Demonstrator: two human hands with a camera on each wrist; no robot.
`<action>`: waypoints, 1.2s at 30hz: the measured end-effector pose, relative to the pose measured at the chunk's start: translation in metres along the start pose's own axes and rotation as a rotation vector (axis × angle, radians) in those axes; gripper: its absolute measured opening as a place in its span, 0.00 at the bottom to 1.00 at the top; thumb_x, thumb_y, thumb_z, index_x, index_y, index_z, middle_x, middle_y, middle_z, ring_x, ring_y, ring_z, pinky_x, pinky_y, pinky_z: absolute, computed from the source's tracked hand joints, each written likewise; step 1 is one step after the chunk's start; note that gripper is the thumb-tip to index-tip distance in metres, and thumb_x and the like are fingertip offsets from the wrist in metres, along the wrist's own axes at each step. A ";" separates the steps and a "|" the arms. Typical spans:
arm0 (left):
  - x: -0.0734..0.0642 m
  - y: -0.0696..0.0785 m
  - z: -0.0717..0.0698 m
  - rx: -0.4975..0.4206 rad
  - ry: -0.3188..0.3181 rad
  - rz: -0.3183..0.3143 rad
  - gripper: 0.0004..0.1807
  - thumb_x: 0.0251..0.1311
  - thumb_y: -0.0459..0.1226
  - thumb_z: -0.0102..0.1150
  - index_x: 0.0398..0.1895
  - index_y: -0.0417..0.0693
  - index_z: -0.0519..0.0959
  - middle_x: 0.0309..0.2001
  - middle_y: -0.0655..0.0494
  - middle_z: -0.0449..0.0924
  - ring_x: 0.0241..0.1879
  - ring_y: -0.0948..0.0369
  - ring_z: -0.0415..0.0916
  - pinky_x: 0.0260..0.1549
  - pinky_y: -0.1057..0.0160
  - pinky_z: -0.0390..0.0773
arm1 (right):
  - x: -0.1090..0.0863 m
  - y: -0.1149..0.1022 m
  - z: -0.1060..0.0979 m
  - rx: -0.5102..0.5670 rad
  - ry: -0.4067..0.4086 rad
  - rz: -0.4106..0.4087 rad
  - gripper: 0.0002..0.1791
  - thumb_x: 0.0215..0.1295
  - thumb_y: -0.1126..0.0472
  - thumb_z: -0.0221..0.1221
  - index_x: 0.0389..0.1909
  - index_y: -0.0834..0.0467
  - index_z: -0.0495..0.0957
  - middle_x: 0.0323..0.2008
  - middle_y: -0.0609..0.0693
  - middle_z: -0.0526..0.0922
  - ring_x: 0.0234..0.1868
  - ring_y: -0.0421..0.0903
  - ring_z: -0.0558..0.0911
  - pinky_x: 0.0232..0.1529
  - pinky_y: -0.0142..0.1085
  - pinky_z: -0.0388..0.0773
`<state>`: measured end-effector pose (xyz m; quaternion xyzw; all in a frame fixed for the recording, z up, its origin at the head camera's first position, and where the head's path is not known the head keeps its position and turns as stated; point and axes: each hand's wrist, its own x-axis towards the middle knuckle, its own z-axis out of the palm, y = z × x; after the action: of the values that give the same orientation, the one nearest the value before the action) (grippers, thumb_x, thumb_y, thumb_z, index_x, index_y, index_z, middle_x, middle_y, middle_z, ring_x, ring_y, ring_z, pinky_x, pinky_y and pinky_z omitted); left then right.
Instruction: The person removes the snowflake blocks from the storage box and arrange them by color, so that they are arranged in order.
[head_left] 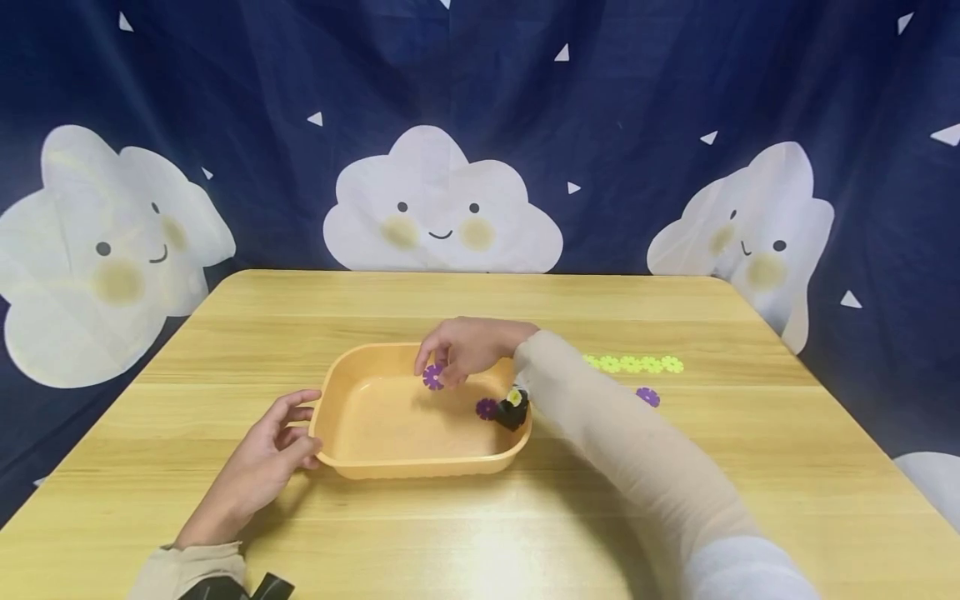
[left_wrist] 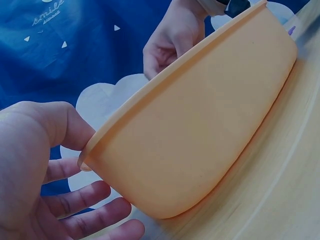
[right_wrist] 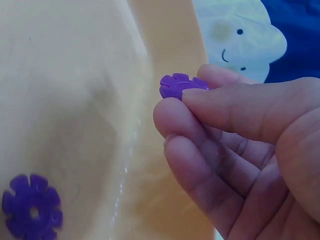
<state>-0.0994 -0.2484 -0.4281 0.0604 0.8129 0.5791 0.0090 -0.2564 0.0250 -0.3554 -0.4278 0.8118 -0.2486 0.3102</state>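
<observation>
My right hand point(head_left: 474, 346) is over the orange plastic basin point(head_left: 405, 461) and pinches a purple flower-shaped disc point(right_wrist: 182, 86) between thumb and fingers. Another purple notched disc point(right_wrist: 34, 209) lies on the basin floor below; the head view shows this lower disc point(head_left: 487, 408) near the basin's right side. At the basin's left end, my left hand point(head_left: 273, 450) grips the rim. In the left wrist view the thumb and a finger are at the rim, while the other fingers of that hand point(left_wrist: 55, 170) spread beside the outer wall.
Right of the basin, a row of yellow-green flower-shaped discs point(head_left: 632, 364) lies on the wooden table point(head_left: 480, 533). Nearer sits a single purple disc point(head_left: 648, 397), close to my right sleeve point(head_left: 600, 408). A dark blue cloud-patterned curtain point(head_left: 600, 100) hangs behind the table.
</observation>
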 end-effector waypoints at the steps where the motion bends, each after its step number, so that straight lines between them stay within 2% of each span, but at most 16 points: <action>1: 0.000 0.000 0.000 -0.001 0.000 0.001 0.34 0.61 0.24 0.53 0.70 0.38 0.55 0.58 0.38 0.60 0.39 0.63 0.75 0.33 0.63 0.82 | -0.003 0.001 -0.001 0.010 0.007 0.001 0.20 0.60 0.75 0.59 0.55 0.63 0.78 0.34 0.54 0.80 0.35 0.50 0.84 0.38 0.35 0.82; 7: 0.000 0.000 0.001 -0.003 0.002 -0.001 0.34 0.61 0.24 0.53 0.70 0.38 0.55 0.57 0.38 0.61 0.39 0.63 0.75 0.33 0.62 0.82 | -0.017 0.006 -0.005 0.031 0.044 -0.027 0.19 0.61 0.76 0.59 0.54 0.64 0.79 0.35 0.51 0.82 0.34 0.48 0.84 0.39 0.35 0.82; 13: 0.001 0.000 0.001 -0.004 0.002 -0.006 0.34 0.61 0.24 0.53 0.70 0.38 0.55 0.57 0.38 0.61 0.39 0.63 0.75 0.33 0.62 0.82 | -0.035 0.011 -0.010 0.075 0.108 -0.031 0.18 0.61 0.77 0.58 0.50 0.61 0.80 0.35 0.53 0.81 0.34 0.47 0.85 0.41 0.35 0.82; 21: 0.000 0.001 0.001 -0.003 0.000 -0.004 0.33 0.62 0.24 0.53 0.70 0.38 0.56 0.57 0.38 0.61 0.39 0.62 0.74 0.33 0.62 0.82 | -0.057 0.026 -0.017 0.086 0.183 -0.067 0.18 0.59 0.77 0.59 0.48 0.60 0.80 0.34 0.53 0.81 0.38 0.48 0.82 0.46 0.36 0.81; 29: 0.000 0.004 0.001 0.010 -0.007 -0.025 0.33 0.62 0.25 0.53 0.70 0.41 0.56 0.57 0.38 0.59 0.39 0.61 0.75 0.34 0.61 0.82 | -0.080 0.040 -0.019 0.093 0.249 -0.010 0.19 0.58 0.76 0.58 0.50 0.59 0.80 0.37 0.51 0.82 0.42 0.48 0.80 0.49 0.39 0.79; 36: 0.000 0.004 0.001 -0.003 -0.004 -0.025 0.33 0.62 0.25 0.53 0.70 0.41 0.56 0.56 0.39 0.58 0.40 0.62 0.74 0.35 0.61 0.82 | -0.097 0.051 -0.020 0.092 0.299 0.002 0.19 0.57 0.74 0.63 0.50 0.60 0.79 0.37 0.50 0.83 0.43 0.48 0.80 0.54 0.41 0.76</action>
<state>-0.0987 -0.2463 -0.4248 0.0513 0.8126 0.5802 0.0180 -0.2554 0.1361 -0.3475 -0.3704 0.8371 -0.3461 0.2057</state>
